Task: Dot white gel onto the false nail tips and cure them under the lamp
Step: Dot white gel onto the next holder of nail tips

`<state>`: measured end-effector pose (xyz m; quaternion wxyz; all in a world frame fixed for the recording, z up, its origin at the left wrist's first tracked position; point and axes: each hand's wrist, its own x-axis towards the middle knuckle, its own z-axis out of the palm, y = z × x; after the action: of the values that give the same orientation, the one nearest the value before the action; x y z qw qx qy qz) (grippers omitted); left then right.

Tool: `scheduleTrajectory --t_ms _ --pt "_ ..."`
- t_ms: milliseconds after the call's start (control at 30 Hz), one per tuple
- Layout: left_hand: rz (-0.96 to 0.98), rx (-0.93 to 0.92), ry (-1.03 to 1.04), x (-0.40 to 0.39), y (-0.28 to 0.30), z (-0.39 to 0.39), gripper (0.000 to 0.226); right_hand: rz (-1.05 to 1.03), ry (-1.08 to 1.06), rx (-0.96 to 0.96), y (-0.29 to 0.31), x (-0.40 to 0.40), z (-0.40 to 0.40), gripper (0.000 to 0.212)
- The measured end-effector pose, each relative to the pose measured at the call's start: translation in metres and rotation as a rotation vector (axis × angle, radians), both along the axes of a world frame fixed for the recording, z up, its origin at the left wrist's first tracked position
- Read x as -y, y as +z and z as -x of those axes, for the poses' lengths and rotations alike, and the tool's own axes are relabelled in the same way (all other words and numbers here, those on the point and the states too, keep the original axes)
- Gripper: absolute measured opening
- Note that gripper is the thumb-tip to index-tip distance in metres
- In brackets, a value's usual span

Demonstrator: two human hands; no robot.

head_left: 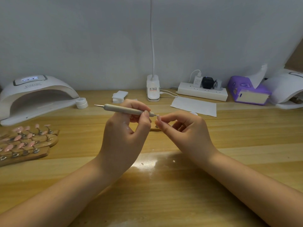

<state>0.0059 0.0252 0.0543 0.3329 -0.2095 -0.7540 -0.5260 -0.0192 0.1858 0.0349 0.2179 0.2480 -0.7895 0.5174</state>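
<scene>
My left hand (124, 130) grips a grey dotting pen (124, 109), its metal tip pointing right at a small false nail tip (158, 118). My right hand (183, 130) pinches that nail tip between thumb and forefinger, mostly hiding it. A wooden strip (155, 129) shows under my fingers. Several pink nail tips on wooden stands (26, 141) lie at the left. The white curing lamp (36, 95) sits at the back left, its display lit. A small white gel jar (81, 103) stands by the lamp's mouth.
A clip lamp base (153, 90), white pads (119, 96), a power strip (202, 93), a white paper sheet (194, 106), a purple tissue pack (248, 90) and a second white lamp (288, 90) line the back of the wooden table (164, 185).
</scene>
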Motion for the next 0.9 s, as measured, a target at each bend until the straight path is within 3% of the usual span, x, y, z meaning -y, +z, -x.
scheduleTrajectory --t_ms 500,900 --pt "0.005 0.006 0.014 0.0005 0.0006 -0.0017 0.004 0.005 -0.004 0.006 -0.0007 0.0003 0.0009 0.009" --pt "-0.118 0.047 -0.002 -0.0005 0.0063 -0.0025 0.009 0.029 -0.016 0.053 -0.0016 0.0004 0.0007 0.014"
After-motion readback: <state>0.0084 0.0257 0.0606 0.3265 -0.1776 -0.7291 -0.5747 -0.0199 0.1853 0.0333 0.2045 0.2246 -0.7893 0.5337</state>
